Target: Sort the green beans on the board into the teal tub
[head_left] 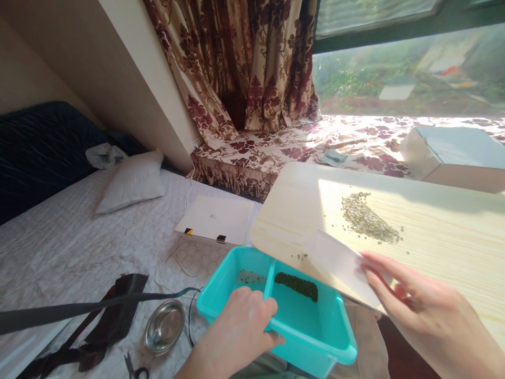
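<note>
Steady the teal tub (315, 342), gripped in the left hand (240, 326), at the edge of the worktop (453, 242). Hold the white card (341, 266), pinched in the right hand (424, 302), low and flat; short strokes should limit scatter of the grains (369, 218) lying beyond it.

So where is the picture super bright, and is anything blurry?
In the head view, sunlight washes out part of the floral cloth below the window; in that same view, a straight-edged bright patch lies on the pale table, and the white card in the right hand looks soft at its left end.
</note>
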Tool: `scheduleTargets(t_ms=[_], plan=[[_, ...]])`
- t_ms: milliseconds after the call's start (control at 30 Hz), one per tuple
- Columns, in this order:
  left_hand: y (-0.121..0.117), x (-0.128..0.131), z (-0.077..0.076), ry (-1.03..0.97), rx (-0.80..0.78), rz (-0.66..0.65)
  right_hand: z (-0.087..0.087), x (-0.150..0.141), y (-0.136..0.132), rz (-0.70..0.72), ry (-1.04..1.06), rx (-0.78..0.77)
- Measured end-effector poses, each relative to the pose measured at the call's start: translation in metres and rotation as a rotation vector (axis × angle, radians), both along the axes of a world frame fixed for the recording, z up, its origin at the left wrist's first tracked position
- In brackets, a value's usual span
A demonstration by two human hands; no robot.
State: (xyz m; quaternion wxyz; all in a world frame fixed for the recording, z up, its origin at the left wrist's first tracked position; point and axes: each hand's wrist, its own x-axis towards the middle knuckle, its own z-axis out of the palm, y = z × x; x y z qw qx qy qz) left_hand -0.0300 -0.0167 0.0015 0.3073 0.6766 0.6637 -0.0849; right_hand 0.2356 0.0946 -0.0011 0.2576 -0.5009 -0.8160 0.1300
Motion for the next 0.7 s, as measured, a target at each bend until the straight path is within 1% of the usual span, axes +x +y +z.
scheduleTargets(t_ms=[167, 333, 500, 700], plan=[[-0.003, -0.003, 0.0, 0.021, 0.045, 0.015, -0.003, -0.001, -0.004, 0.026, -0.009, -0.001], [-0.007, 0.0, 0.005, 0.06, 0.052, 0.013, -0.006, -0.003, -0.004, 0.02, -0.016, 0.089], [-0.008, 0.007, 0.011, 0.118, 0.056, 0.036, -0.003, -0.009, -0.005, 0.106, 0.048, 0.084], [-0.013, 0.009, 0.015, 0.121, 0.035, 0.067, -0.009, 0.001, -0.001, 0.087, 0.012, 0.094]])
